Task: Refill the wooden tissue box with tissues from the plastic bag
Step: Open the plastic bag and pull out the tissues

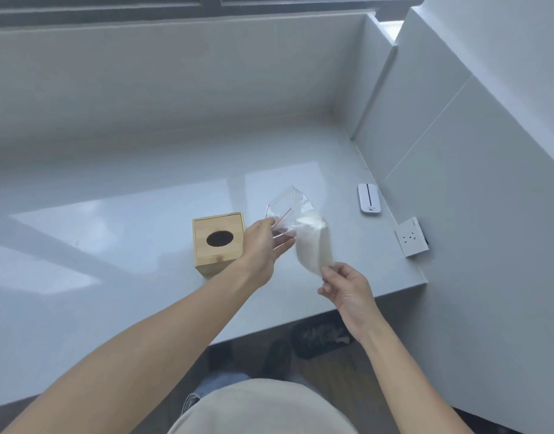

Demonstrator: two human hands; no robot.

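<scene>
Right hand (347, 289) pinching near, lower end of tissues (311, 245) between fingers (328, 270). Left hand (263, 245) gripping bag (288, 211) by its side, thumb and fingers closing on plastic. Bag hanging in air above worktop (113, 277), long axis running near-right to far-left, red-lined mouth pointing far and up. Tissues sitting inside bag. Box (217, 242) standing on worktop just left of left hand, oval hole facing up, inside dark, contents unclear.
</scene>
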